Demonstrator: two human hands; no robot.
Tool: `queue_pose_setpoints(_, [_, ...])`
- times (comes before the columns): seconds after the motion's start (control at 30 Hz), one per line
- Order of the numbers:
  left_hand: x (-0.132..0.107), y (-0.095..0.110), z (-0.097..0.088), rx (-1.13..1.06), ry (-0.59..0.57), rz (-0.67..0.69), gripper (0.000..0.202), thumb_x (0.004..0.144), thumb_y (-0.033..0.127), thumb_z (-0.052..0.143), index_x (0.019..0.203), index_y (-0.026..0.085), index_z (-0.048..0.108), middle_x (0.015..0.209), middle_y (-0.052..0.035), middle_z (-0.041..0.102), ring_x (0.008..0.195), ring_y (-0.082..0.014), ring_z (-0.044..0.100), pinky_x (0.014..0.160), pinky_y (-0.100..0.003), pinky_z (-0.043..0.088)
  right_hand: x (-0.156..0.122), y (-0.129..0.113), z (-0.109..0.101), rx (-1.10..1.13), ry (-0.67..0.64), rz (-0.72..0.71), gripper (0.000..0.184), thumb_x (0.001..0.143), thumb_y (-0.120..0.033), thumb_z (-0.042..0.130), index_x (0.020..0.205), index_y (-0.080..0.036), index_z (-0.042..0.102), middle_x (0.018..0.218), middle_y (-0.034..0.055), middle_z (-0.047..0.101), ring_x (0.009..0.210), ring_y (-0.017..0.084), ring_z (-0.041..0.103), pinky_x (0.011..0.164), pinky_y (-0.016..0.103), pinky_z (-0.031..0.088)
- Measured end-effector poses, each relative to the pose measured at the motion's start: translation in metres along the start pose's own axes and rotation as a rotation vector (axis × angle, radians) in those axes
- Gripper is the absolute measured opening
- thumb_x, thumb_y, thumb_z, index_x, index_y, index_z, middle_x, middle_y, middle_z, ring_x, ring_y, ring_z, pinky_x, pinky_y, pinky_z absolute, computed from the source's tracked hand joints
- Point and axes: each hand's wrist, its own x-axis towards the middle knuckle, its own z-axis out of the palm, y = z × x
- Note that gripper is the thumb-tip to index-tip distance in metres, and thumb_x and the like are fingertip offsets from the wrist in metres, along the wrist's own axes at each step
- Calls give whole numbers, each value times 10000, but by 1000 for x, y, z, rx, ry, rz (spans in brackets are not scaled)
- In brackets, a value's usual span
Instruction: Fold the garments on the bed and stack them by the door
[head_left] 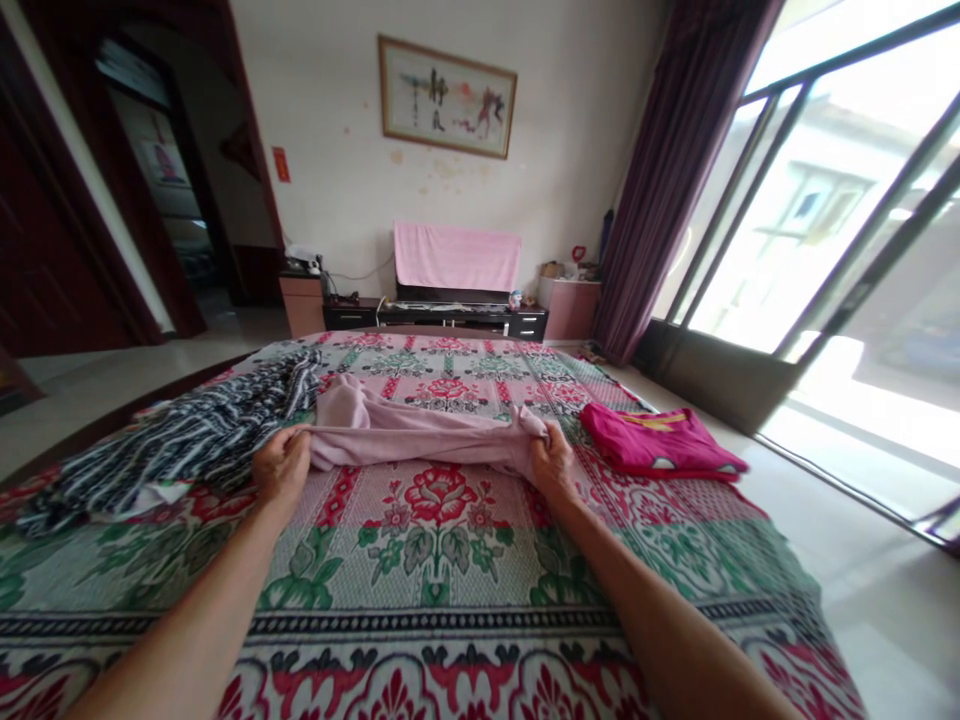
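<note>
A pale pink garment (420, 436) is stretched sideways between my two hands, its near edge pulled taut. My left hand (282, 466) is closed on its left end, thumb on top. My right hand (552, 456) grips the right end, where the cloth bunches up above the fingers. The garment's far part rests on the flowered cloth (442, 540) that covers the table. Just left of my left hand lies a crumpled black-and-white striped garment (195, 430). To the right of my right hand is a folded magenta cloth (664, 440) with yellow and white patches.
Beyond the table, a low black cabinet (352, 316) carries a screen draped with a pink towel (457, 256). A framed picture (448, 97) hangs above. Purple curtains (675, 150) and a glass sliding door (817, 230) are on the right; a doorway (169, 190) is at left.
</note>
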Motion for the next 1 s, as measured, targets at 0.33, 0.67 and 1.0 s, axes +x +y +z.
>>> queue_pose_setpoints(0.33, [-3, 4, -1, 29, -52, 8, 390, 713, 414, 513, 964, 182, 700, 818, -41, 693, 778, -218, 623, 686, -291, 492, -5, -8, -5, -209, 19, -211, 511, 694, -106, 422, 1187, -170, 543, 1193, 120, 566, 1087, 240, 528, 951, 412, 430])
queue_pose_setpoints(0.67, [-7, 13, 0, 197, -133, 114, 376, 722, 387, 476, 938, 195, 717, 851, -55, 722, 807, -228, 644, 724, -281, 494, -18, -42, 6, -401, -447, -503, 340, 891, -194, 458, 1207, -177, 583, 1267, 100, 597, 1214, 241, 456, 1021, 413, 331])
queue_pose_setpoints(1.0, [-28, 38, 12, 246, -182, 698, 337, 758, 239, 464, 988, 171, 702, 1020, -97, 687, 969, -217, 616, 926, -313, 444, -21, -39, 9, -522, -551, -399, 289, 915, -233, 446, 1134, -201, 633, 1187, 83, 646, 1125, 229, 507, 964, 373, 325])
